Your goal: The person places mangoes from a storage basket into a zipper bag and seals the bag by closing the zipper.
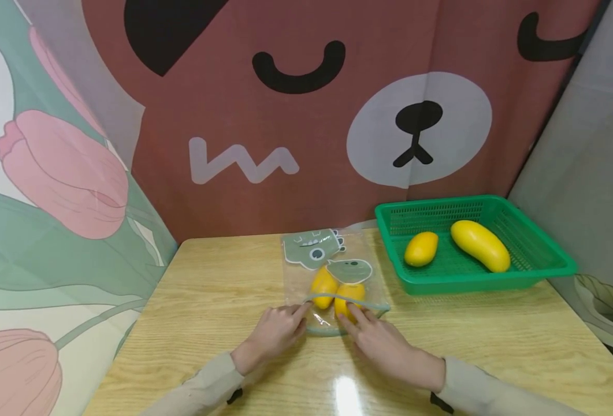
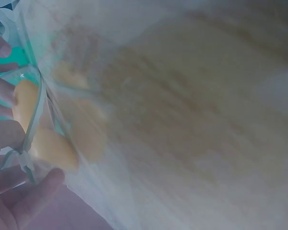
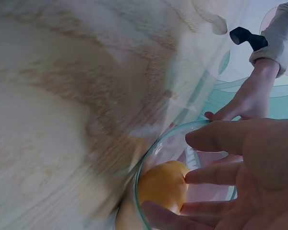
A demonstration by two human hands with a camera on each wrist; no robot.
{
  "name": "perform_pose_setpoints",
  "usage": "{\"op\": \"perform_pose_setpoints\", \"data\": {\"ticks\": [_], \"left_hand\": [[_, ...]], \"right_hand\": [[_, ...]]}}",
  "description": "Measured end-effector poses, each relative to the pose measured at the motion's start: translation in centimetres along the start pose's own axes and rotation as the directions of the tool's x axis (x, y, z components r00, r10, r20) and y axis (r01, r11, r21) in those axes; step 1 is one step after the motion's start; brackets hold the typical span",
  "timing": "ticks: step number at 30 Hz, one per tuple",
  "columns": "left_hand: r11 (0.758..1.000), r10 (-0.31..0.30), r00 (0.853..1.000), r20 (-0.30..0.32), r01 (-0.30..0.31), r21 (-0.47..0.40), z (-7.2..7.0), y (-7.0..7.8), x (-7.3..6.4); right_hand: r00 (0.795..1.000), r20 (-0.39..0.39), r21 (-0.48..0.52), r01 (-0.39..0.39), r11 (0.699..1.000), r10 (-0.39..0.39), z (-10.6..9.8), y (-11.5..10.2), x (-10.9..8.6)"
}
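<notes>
A clear zip bag (image 1: pixel 296 283) with green cartoon animal prints lies flat on the table, its mouth toward me and spread apart. Inside, near the mouth, are two yellow lemon-like fruits, one on the left (image 1: pixel 324 286) and one on the right (image 1: pixel 352 292). My left hand (image 1: pixel 277 330) pinches the left end of the bag's rim between thumb and fingers. At the mouth, my right hand (image 1: pixel 381 346) reaches in with extended fingers, its fingertips against the right fruit. In the right wrist view, that fruit (image 3: pixel 163 184) sits just beyond the fingertips.
A green plastic basket (image 1: pixel 472 283) stands at the back right of the wooden table (image 1: pixel 207 277). In it lie another lemon-like fruit (image 1: pixel 421 249) and a long, curved yellow fruit (image 1: pixel 480 245). A brown bear-print curtain (image 1: pixel 233 208) hangs behind the table.
</notes>
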State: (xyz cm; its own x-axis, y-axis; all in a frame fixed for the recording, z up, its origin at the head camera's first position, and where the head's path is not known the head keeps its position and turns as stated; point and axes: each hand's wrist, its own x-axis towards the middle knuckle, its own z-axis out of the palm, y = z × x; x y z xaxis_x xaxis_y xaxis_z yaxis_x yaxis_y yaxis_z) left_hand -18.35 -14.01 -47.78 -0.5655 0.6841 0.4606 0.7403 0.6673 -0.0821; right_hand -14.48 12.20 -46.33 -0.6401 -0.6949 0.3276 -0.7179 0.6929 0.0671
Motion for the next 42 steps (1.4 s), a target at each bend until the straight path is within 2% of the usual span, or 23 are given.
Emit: {"op": "perform_pose_setpoints", "data": {"ticks": [3,8,15,25,28,32,36,42], "left_hand": [[1.000,0.006,1.000,-0.007,-0.006,0.006,0.1,0.0,0.0],[1.000,0.007,1.000,-0.003,-0.007,0.010,-0.1,0.0,0.0],[1.000,0.007,1.000,0.006,-0.007,0.010,-0.1,0.1,-0.1],[1.000,0.017,1.000,-0.021,-0.017,0.015,0.0,0.0,-0.1],[1.000,0.020,0.999,-0.028,-0.019,0.014,0.0,0.0,-0.1],[1.000,0.019,1.000,-0.024,-0.019,0.012,0.1,0.0,-0.1],[1.000,0.014,1.000,-0.022,-0.014,0.008,0.2,0.0,-0.2],[1.000,0.013,1.000,-0.023,-0.013,-0.001,0.3,-0.2,-0.1]], "right_hand": [[1.000,-0.001,-0.016,-0.011,1.000,0.011,0.2,0.0,0.1],[0.999,0.007,-0.113,-0.031,0.993,0.032,0.5,-0.2,0.2],[1.000,0.022,-0.213,-0.011,0.977,0.016,1.1,-0.2,0.2],[0.999,-0.035,-0.212,-0.033,0.977,0.026,2.4,0.4,0.7],[0.997,-0.014,-0.166,-0.083,0.983,0.082,2.1,0.2,1.0],[0.988,0.062,-0.132,-0.132,0.982,0.141,1.9,-0.1,1.1],[0.990,0.092,-0.151,-0.096,0.984,0.111,1.8,0.0,0.9],[0.999,0.026,-0.139,-0.033,0.990,0.037,1.5,0.2,0.6]]}}
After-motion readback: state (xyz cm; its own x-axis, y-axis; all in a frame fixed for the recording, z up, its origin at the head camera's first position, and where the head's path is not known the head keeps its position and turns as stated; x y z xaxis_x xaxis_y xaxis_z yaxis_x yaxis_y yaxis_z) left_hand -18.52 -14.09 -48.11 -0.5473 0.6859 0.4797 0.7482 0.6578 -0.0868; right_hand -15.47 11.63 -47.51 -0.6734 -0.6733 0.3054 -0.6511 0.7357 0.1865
